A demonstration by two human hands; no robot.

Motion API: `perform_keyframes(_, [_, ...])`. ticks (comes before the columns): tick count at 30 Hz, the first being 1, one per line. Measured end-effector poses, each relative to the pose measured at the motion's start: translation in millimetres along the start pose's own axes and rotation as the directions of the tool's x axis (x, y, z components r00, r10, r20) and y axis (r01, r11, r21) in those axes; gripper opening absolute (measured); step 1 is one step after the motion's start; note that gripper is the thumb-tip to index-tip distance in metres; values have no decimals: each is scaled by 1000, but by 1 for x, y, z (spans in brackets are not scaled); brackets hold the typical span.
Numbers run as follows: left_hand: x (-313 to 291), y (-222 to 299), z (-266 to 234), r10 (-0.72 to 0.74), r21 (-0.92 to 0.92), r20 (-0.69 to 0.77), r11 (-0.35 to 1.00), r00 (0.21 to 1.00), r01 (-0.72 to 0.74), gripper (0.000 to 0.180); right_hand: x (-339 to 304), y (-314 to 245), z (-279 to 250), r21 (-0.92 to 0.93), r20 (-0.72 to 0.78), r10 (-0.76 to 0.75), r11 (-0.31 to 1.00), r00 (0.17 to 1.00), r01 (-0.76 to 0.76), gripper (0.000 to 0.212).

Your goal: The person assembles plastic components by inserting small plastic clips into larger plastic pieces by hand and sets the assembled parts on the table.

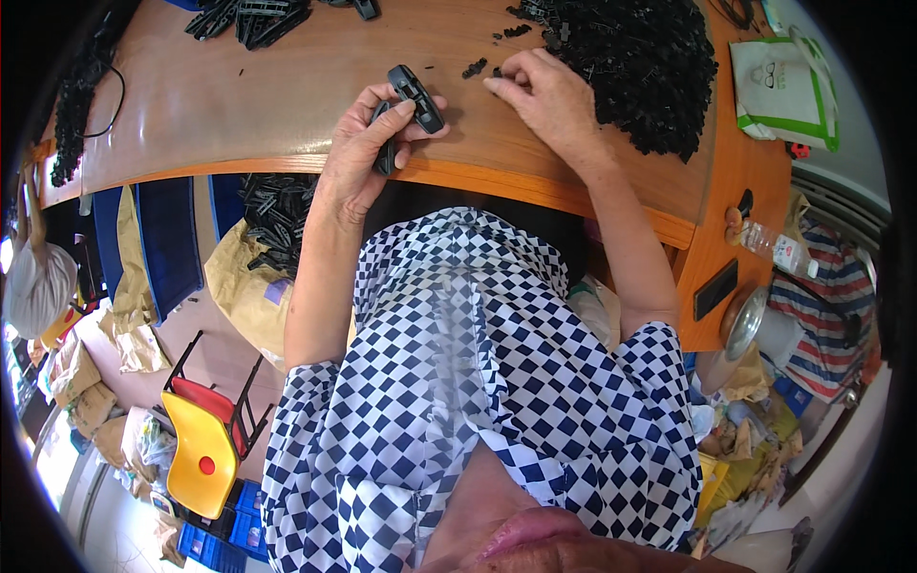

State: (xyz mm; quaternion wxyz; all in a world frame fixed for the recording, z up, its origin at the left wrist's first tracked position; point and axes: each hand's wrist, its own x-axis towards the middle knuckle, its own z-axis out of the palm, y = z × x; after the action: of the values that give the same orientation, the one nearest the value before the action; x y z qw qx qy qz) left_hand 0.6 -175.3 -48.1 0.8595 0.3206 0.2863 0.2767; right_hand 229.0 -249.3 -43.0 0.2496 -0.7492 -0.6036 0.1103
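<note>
My left hand (355, 143) is closed around an oblong black plastic part (416, 99) with slots along its face, held tilted above the table's near edge. A second dark part (384, 143) of similar shape shows under the thumb, against the palm. To the right, my right hand (556, 103) is low over the tabletop with thumb and forefinger pinched together. A small black plastic piece (497, 72) shows at those fingertips. Just left of them lies a loose black clip-like piece (475, 68). Beyond the right hand spreads a large heap of small black pieces (635, 72).
Long black parts (253, 19) lie at the wooden table's (220, 105) far side. At left hangs a black bundle (81, 115). A white-green bag (783, 91), a clear bottle (778, 250) and a phone-like slab (715, 289) are at right. A yellow chair (202, 449) stands lower left.
</note>
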Motion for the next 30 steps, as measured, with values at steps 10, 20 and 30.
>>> perform_keyframes(10, [-1, -2, 8, -15, 12, 11, 1000, 1000, 15, 28, -5, -5, 16, 184, 42, 106, 977, 993, -112, 16])
perform_keyframes(20, [4, -10, 15, -42, 87, 14, 995, 999, 40, 36, -11, -21, -2, 838, 400, 238, 298, 885, -458, 16])
perform_keyframes(30, [0, -8, 24, -21, 399, -9, 916, 1000, 23, 43, -8, -41, -27, 462, 248, -160, 886, 955, 29, 8])
